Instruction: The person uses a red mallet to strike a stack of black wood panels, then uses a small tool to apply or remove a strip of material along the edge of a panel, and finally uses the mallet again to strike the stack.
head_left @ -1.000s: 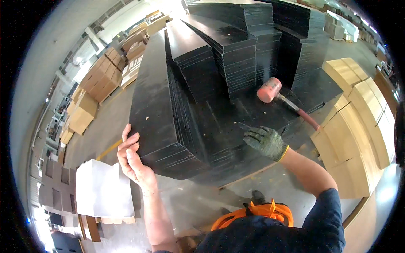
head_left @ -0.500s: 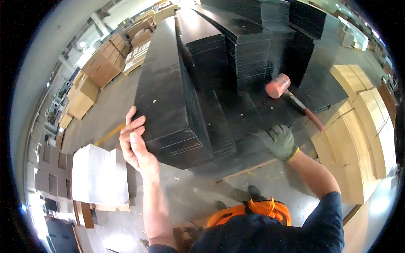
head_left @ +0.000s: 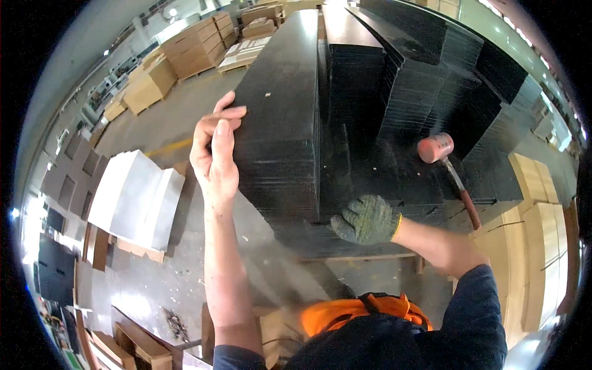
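A tall stack of black boards (head_left: 277,114) rises in front of me, its near end layered with thin edges. My bare left hand (head_left: 216,151) lies against its left side by the near corner, some fingers bent and the thumb raised. In a grey-green knitted glove, my right hand (head_left: 367,220) is curled into a loose fist right of that stack's near end, over the front of the lower black boards (head_left: 364,179). Nothing shows in its fingers. A mallet (head_left: 435,148) with a pinkish-red head and brown grip lies on the lower boards, beyond my right hand.
More black board stacks (head_left: 410,86) stand behind. Pale cartons or boards (head_left: 512,259) are piled at the right. White sheets (head_left: 132,200) sit on a pallet at the left, and brown cartons (head_left: 197,46) stand farther back. A wooden pallet edge (head_left: 364,258) shows beneath the black boards.
The view has shifted, and the near stack appears more upright. My right hand has moved left toward the near stack and its fingers have curled. My left hand stays at the stack's left side.
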### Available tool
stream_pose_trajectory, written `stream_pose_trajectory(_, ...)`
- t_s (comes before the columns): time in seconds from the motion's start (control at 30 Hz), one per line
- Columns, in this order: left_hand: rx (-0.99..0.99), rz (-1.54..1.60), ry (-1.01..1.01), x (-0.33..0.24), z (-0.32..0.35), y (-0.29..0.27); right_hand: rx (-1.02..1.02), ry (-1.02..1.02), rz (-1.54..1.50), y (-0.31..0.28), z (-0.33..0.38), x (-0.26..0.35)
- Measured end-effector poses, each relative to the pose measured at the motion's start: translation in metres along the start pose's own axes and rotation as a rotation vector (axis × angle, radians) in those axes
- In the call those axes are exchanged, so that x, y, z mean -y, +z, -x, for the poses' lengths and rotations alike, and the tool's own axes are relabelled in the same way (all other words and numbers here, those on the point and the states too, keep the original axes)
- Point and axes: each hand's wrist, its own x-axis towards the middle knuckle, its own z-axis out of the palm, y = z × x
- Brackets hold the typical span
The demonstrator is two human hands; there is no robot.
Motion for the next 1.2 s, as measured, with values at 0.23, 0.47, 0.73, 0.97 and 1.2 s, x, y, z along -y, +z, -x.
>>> stream_pose_trajectory(0.23,0.015,0.018,0.038,0.001,-0.004,-0.001,-0.011,-0.062,0.086,-0.015,-0.033,-0.014)
stream_pose_trajectory(0.47,-0.001,0.011,0.003,-0.003,-0.003,0.001,0.146,0.165,0.292,-0.090,-0.084,-0.058)
stream_pose_trajectory(0.73,-0.011,0.018,-0.006,-0.005,-0.002,0.004,-0.030,-0.015,0.348,-0.090,-0.096,-0.071)
stream_pose_trajectory(0.97,0.007,0.014,0.019,-0.003,-0.003,0.002,0.021,-0.296,0.217,-0.088,-0.099,-0.072)
stream_pose_trajectory(1.2,-0.008,0.015,0.046,0.001,0.000,0.003,-0.017,-0.234,0.201,-0.101,-0.107,-0.076)
